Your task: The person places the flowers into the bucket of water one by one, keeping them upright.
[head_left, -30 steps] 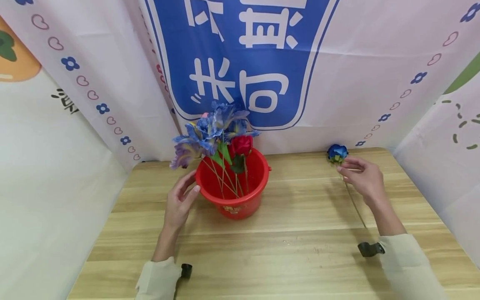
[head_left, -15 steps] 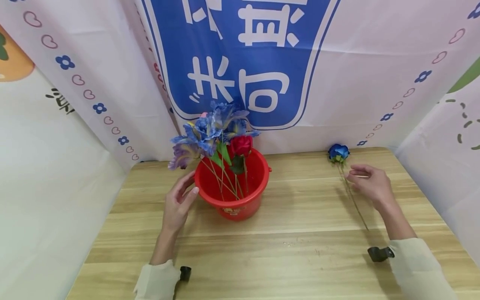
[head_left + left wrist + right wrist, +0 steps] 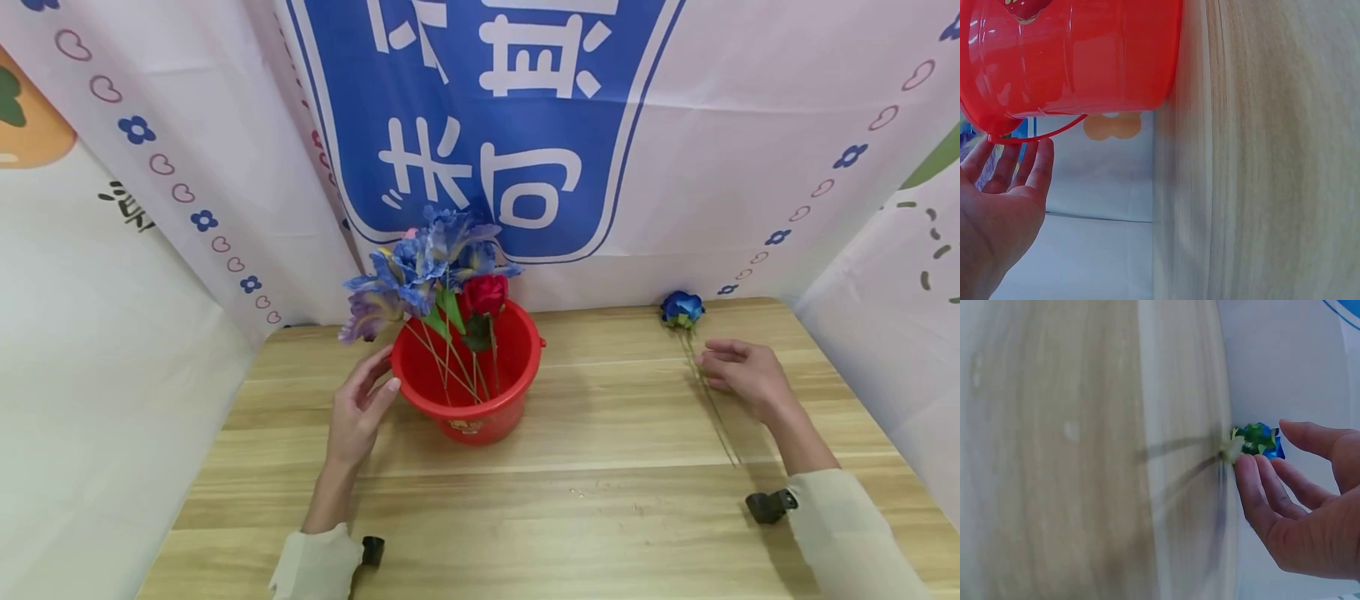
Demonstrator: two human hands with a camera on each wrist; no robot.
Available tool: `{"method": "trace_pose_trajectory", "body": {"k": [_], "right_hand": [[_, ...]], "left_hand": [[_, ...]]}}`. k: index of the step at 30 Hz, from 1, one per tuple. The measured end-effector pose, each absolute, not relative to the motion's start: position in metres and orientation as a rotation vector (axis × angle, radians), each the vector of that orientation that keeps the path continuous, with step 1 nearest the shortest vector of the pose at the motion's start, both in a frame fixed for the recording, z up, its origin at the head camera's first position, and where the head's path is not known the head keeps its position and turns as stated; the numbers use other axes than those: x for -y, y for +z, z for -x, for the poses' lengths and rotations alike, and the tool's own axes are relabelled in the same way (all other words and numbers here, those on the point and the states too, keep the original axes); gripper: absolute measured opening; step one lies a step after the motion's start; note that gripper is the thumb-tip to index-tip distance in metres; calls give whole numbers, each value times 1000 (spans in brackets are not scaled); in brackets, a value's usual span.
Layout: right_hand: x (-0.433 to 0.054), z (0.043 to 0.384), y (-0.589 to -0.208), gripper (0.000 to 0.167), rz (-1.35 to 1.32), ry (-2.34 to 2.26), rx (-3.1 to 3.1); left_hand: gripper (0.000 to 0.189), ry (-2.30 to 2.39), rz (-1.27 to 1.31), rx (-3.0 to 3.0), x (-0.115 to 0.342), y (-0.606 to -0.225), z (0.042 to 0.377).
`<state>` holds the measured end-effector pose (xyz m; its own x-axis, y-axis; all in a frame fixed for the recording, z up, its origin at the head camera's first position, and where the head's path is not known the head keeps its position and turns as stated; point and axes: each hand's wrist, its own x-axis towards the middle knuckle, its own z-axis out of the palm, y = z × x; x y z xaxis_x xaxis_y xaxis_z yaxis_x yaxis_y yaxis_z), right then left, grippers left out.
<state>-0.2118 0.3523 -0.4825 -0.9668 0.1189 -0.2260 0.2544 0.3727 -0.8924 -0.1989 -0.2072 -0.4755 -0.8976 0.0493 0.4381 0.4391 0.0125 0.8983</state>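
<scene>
A red bucket [image 3: 487,423] stands on the table, with blue, purple and red artificial flowers [image 3: 427,267] leaning in it. My left hand [image 3: 360,408] is at the bucket's left rim, thumb near its front and fingers along its side. In the left wrist view, those extended fingers [image 3: 1040,165] reach the bucket's thin red handle [image 3: 1054,132]. On the table's right side lies a blue artificial rose [image 3: 682,309], its thin stem pointing toward the near edge. My right hand [image 3: 746,375] is just right of that stem, fingers loosely bent, thumb and fingertips apart in the right wrist view.
The wooden table [image 3: 570,533] ends at a white cloth backdrop [image 3: 720,150] with a blue printed sign [image 3: 480,133]. More white cloth hangs at both sides. Tiny bits [image 3: 581,493] lie on the table's middle.
My right hand has let go of the blue rose and moved right and a little nearer. The rose now lies on the table. My left hand has stayed at the bucket.
</scene>
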Motion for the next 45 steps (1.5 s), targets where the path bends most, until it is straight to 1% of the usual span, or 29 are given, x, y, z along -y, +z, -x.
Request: {"method": "trace_pose_trajectory", "body": {"k": [6, 12, 19, 25, 33, 35, 39, 41, 45], "right_hand": [[-360, 215, -488, 69, -332, -1701, -2424], [-363, 216, -493, 64, -307, -1642, -2468], [-366, 215, -493, 63, -331, -1748, -2413], [-364, 210, -483, 65, -297, -1793, -2406], [-349, 204, -459, 71, -243, -1909, -2391], [-342, 203, -451, 68, -232, -1929, -2413], [-327, 202, -434, 50, -204, -2006, -2414], [-319, 202, -426, 43, -176, -2075, -2379], [-303, 203, -410, 45, -101, -2223, -2281]], "left_hand": [[50, -1959, 503, 2024, 208, -476, 197], [49, -1951, 497, 2035, 206, -475, 194], [49, -1945, 502, 2045, 206, -474, 194], [49, -1952, 509, 2035, 206, -474, 194], [49, -1945, 494, 2057, 208, -473, 194], [50, -1936, 489, 2071, 208, -473, 194], [50, -1927, 479, 2091, 209, -473, 194], [50, -1922, 474, 2098, 209, -472, 194], [49, -1922, 468, 2099, 209, -471, 194]]}}
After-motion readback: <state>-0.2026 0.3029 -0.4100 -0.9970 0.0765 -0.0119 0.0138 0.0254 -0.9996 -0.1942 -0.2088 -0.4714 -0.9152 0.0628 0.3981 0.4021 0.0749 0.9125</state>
